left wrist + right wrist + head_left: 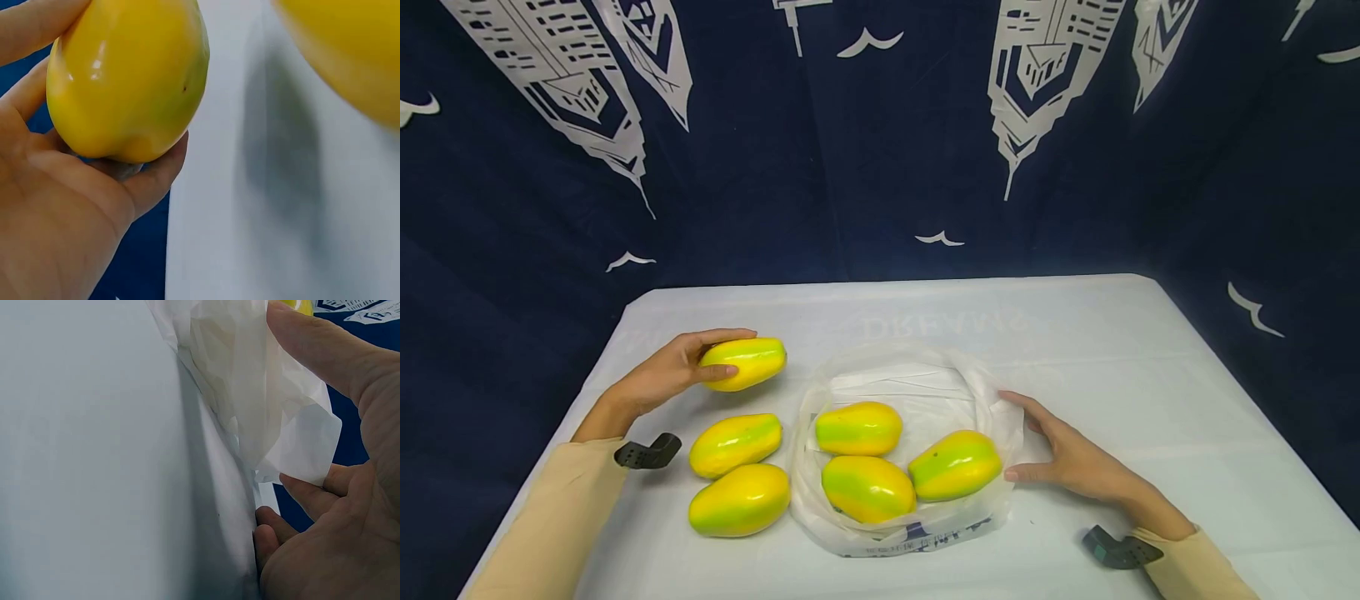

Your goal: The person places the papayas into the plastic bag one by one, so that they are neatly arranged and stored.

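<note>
In the head view my left hand (664, 374) grips a yellow-green papaya (751, 363) above the left part of the table, thumb on the near side and fingers over the far side. The left wrist view shows the rounded end of this papaya (128, 81) against the fingers. My right hand (1074, 454) touches the right side of a white plastic bag (904, 543) with thumb and fingers spread apart. Inside the bag's wide mouth lie three papayas (955, 465). Close up in the right wrist view, the thumb (325, 350) lies against the crinkled bag (250, 381).
Two more papayas, one (735, 445) behind the other (740, 500), lie on the white-covered table (1150, 367) just left of the bag. Beyond the table hangs a dark blue curtain (887, 167) with white prints.
</note>
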Demonstrator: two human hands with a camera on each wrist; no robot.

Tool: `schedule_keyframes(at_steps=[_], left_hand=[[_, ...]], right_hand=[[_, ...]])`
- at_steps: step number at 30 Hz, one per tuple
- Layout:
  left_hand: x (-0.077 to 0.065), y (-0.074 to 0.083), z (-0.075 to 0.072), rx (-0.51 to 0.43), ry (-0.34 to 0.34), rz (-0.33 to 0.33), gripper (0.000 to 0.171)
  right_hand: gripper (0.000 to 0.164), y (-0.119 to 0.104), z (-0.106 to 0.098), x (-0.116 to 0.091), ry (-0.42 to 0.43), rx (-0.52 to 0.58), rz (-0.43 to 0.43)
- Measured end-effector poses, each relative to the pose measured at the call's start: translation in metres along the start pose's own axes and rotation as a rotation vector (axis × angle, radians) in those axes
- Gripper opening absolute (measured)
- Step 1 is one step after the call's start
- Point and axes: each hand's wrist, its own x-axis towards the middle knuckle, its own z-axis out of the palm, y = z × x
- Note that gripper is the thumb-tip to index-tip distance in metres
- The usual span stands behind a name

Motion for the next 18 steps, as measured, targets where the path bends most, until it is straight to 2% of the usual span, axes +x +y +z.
schedule_keyframes(at_steps=[10, 18], left_hand=[[0.008, 0.037, 0.005, 0.088, 0.044, -0.004, 0.058], [0.020, 0.063, 0.021, 0.094, 0.003, 0.027, 0.054]], right_hand=[[0.103, 0.001, 0.000, 0.001, -0.005, 0.010, -0.016], [0.103, 0.002, 0.000, 0.000, -0.001, 0.008, -0.019]])
